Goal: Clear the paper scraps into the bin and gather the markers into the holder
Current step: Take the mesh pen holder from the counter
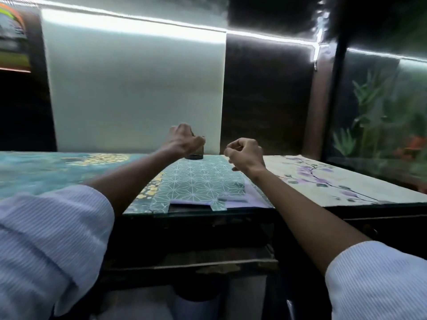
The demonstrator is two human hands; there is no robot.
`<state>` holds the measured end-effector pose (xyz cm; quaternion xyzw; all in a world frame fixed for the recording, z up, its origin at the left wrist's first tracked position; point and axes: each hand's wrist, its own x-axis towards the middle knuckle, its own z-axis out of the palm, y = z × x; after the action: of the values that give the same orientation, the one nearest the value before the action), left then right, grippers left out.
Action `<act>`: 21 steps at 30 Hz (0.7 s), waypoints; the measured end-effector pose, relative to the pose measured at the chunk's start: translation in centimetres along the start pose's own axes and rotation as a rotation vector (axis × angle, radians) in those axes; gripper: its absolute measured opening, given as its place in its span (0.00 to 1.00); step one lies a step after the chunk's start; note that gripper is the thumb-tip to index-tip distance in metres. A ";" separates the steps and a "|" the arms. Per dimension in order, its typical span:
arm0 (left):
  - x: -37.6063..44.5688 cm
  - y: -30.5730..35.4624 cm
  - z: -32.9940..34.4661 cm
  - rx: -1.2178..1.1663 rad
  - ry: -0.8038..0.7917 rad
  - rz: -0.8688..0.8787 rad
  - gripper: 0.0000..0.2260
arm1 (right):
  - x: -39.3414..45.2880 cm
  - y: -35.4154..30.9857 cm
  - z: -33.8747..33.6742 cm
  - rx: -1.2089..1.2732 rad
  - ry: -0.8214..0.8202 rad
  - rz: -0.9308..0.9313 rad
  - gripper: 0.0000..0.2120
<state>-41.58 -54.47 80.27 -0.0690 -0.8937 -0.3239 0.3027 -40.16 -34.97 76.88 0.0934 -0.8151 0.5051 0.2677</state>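
Left hand (182, 140) hovered with fingers curled at the rim of the dark holder (196, 155), grasp unclear | right hand (245, 154) hung clenched, apparently holding nothing, just beside | holder stood at the far edge of the green patterned sheet (201, 181) on the table (346, 179).

Dim room. Bright light strip (129, 18) runs along top of back wall, over a pale panel (136, 88) and dark wood panelling (265, 98). Aquarium (381, 116) with green plants at right. Worktop (346, 181) covered in patterned sheets: teal, geometric, floral.
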 end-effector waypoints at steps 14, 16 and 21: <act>11.6 -6.8 6.1 0.342 -0.020 -0.065 0.29 | 9.0 1.9 7.4 0.107 -0.031 0.038 0.09; 12.9 -7.1 6.0 0.327 -0.047 -0.073 0.33 | 9.2 2.6 7.4 0.096 -0.033 0.045 0.08; 15.8 -8.5 8.5 0.233 -0.090 -0.165 0.27 | 9.9 4.1 7.3 0.070 -0.037 0.048 0.09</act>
<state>-61.24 -56.98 79.84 0.0261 -0.9406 -0.2382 0.2405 -52.70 -38.25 76.49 0.0923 -0.8039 0.5378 0.2368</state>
